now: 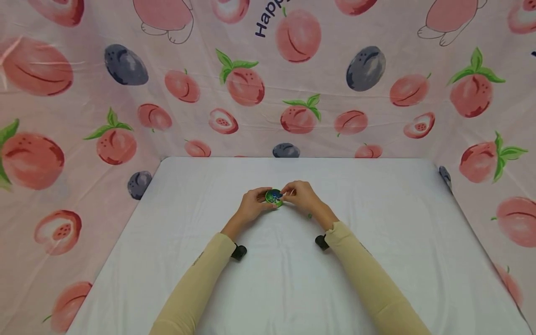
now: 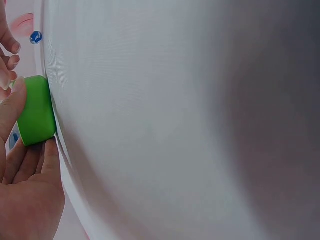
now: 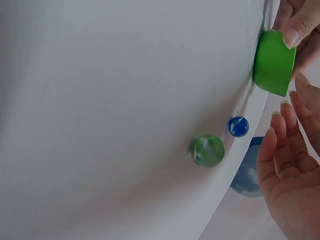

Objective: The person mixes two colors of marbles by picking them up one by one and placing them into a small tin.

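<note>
My left hand [image 1: 251, 204] grips a small green bowl [image 2: 37, 110], thumb on one side and fingers on the other. Its bottom sits right at the white cloth in the left wrist view. Blue and green marbles [image 1: 274, 197] fill the inside as seen from above. At the bowl's right rim is my right hand [image 1: 302, 195], with thumb and index finger close together over the edge and the other fingers loosely extended. Below that hand, a green marble [image 3: 208, 150] and a smaller blue marble [image 3: 238, 126] lie on the cloth.
A white cloth [image 1: 268, 288] covers the table. Behind and at both sides hangs a pink curtain [image 1: 251, 116] printed with fruit. Each forearm has a beige sleeve [image 1: 201, 279], with a black wrist camera [image 1: 239, 252] at the cuff.
</note>
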The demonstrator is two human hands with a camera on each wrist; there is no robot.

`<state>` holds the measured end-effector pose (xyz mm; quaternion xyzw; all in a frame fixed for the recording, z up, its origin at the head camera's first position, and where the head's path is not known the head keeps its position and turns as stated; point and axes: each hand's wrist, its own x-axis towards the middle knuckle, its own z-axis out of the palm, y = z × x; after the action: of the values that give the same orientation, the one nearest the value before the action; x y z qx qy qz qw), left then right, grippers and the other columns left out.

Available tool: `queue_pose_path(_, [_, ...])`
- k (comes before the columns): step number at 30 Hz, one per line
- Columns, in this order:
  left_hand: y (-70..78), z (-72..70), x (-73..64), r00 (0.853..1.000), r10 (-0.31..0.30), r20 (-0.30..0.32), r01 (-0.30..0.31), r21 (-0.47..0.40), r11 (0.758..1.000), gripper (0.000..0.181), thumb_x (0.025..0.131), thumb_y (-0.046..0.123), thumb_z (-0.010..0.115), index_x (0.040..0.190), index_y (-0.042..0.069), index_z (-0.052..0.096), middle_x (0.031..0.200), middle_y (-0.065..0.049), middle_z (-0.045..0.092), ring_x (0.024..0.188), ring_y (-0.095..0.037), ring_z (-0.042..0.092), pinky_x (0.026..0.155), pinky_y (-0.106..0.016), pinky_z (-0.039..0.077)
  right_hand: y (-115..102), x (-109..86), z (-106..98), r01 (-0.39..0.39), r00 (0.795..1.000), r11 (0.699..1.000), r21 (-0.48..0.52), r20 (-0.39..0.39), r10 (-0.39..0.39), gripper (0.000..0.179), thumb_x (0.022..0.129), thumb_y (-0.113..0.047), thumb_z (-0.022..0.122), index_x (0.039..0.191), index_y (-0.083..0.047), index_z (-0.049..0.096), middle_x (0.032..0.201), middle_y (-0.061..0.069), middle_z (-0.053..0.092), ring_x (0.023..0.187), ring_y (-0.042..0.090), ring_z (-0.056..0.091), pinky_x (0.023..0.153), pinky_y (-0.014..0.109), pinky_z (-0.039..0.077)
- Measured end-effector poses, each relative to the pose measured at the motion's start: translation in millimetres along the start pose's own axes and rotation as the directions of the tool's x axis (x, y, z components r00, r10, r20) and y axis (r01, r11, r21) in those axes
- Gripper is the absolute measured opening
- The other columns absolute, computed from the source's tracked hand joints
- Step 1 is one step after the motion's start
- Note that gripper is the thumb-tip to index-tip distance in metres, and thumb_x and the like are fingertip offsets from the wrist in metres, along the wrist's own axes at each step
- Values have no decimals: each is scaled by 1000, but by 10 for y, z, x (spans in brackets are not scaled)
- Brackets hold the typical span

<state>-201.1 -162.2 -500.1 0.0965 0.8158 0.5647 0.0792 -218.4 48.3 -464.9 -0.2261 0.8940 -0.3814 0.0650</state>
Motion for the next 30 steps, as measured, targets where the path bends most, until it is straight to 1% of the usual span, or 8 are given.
queue_pose_path(7, [17, 4, -3, 1000, 0, 1, 0, 4, 1000, 62, 90, -3, 81, 147, -9, 55, 146, -29, 59, 137, -37, 60, 114, -41, 52, 41, -47, -68, -28, 1000, 1000, -11, -12, 28, 19, 98, -10, 76, 112, 3, 77, 94, 13, 72, 82, 21, 63, 70, 26, 53])
queue_pose_path(15, [13, 4, -13, 1000, -20, -2, 20, 10, 1000, 62, 91, -1, 81, 147, -7, 55, 147, -28, 58, 138, -37, 58, 115, -42, 51, 141, -103, -131, -31, 999, 999, -36, -30, 30, 19, 96, -12, 78, 110, 2, 79, 93, 12, 72, 83, 21, 61, 74, 28, 52])
queue_pose_path(21, [16, 0, -11, 1000, -25, 0, 25, 9, 1000, 62, 91, -1, 81, 148, -6, 56, 148, -28, 58, 139, -37, 58, 116, -42, 50, 209, -140, -152, -54, 998, 998, -28, -14, 54, 19, 97, -11, 77, 108, 3, 78, 92, 11, 71, 84, 20, 59, 74, 26, 49])
queue_pose_path(30, [11, -5, -3, 1000, -12, 8, 12, 8, 1000, 63, 90, -1, 82, 147, -7, 55, 149, -28, 57, 139, -37, 58, 116, -41, 50, 285, -191, -163, -86, 996, 996, -30, 0, 86, 16, 95, -9, 78, 105, 3, 78, 89, 10, 70, 83, 20, 59, 73, 26, 49])
